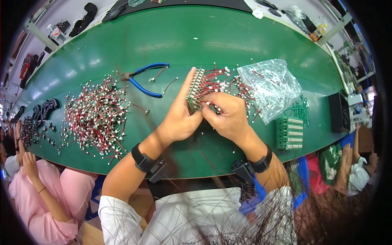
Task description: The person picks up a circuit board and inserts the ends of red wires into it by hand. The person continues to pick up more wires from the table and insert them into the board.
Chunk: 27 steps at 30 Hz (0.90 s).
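My left hand (179,118) is closed along the side of a narrow circuit board panel (196,83), held upright and lined with a row of small white connectors. Red wires with white plugs (216,81) stick out from its right side. At the panel's lower end my right hand (228,112) pinches a short red-and-black wire lead (212,106), its tip close to the board. The fingers partly hide the exact contact. To the right of my hands more wire leads lie loose beside a clear plastic bag (271,87).
A big heap of wire leads (96,118) covers the left of the green table (163,41). Blue-handled cutters (143,79) lie behind it. At right are stacked green boards (289,134), green strips (301,109) and a black bin (339,112). A person in pink (45,192) sits at left.
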Tool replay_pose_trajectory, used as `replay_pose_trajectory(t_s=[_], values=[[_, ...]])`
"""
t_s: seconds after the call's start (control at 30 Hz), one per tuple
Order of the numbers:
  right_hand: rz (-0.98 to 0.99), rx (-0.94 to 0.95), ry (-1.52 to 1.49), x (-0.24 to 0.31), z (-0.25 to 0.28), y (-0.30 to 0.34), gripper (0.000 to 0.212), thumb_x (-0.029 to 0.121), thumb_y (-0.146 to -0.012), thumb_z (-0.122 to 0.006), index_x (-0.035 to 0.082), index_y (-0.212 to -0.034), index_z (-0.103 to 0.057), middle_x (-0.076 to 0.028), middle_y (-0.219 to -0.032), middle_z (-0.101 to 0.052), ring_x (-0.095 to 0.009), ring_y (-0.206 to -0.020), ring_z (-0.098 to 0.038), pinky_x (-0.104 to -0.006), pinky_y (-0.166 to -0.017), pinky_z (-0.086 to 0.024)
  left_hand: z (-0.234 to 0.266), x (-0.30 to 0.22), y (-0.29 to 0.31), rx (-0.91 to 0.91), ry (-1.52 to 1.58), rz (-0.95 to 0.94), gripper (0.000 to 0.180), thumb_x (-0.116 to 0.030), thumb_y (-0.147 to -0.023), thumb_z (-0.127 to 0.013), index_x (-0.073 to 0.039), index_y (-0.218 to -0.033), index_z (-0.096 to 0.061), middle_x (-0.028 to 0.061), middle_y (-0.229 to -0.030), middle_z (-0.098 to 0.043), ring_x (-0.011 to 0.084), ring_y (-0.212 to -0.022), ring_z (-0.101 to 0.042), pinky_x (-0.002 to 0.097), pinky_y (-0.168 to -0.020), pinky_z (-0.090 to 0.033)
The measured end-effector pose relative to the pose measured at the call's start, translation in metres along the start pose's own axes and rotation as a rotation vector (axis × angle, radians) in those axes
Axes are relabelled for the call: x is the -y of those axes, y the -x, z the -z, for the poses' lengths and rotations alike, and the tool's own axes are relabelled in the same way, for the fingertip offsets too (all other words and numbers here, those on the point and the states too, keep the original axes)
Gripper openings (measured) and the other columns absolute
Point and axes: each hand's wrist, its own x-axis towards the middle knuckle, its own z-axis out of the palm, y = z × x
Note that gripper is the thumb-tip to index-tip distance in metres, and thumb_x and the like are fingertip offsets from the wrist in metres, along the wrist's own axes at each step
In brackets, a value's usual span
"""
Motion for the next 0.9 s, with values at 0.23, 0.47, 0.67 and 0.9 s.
replay_pose_trajectory(t_s=[0.23,0.47,0.67,0.9], values=[[0.042,-0.011,0.021,0.0009,0.0000,-0.0001,0.012,0.000,-0.074,-0.070,0.001,-0.087,-0.068,-0.013,-0.081,-0.070,-0.027,-0.071,-0.069,-0.0342,-0.063,-0.054,-0.0025,-0.0049,-0.0005,0.012,0.030,0.014,0.090,0.012,-0.087,-0.057,-0.007,-0.156,-0.002,0.0114,-0.137,-0.050,0.0171,-0.122,-0.052,0.0325,-0.106,-0.041],[0.041,-0.015,0.035,0.0004,-0.0010,0.0003,0.011,0.000,-0.074,-0.070,0.001,-0.085,-0.068,-0.013,-0.080,-0.069,-0.027,-0.070,-0.069,-0.0341,-0.062,-0.054,-0.0008,-0.0072,-0.0004,0.042,-0.001,0.040,0.088,0.011,-0.089,-0.052,-0.003,-0.154,0.005,0.0156,-0.141,-0.045,0.0226,-0.128,-0.048,0.0358,-0.109,-0.037],[0.021,-0.010,0.018,0.0002,-0.0002,0.0012,0.011,0.000,-0.075,-0.070,0.000,-0.085,-0.068,-0.014,-0.079,-0.069,-0.027,-0.068,-0.069,-0.0335,-0.059,-0.053,0.0005,-0.0085,-0.0005,0.052,-0.005,0.036,0.089,0.010,-0.089,-0.054,-0.002,-0.154,0.006,0.0153,-0.141,-0.046,0.0221,-0.128,-0.048,0.0360,-0.109,-0.037],[0.013,-0.008,0.016,0.0017,-0.0004,0.0010,0.011,0.000,-0.075,-0.071,0.000,-0.086,-0.068,-0.014,-0.079,-0.069,-0.027,-0.068,-0.069,-0.0336,-0.059,-0.053,0.0024,-0.0075,-0.0003,0.055,0.012,0.029,0.089,0.010,-0.088,-0.053,-0.001,-0.154,0.005,0.0150,-0.143,-0.044,0.0214,-0.129,-0.047,0.0356,-0.110,-0.036]])
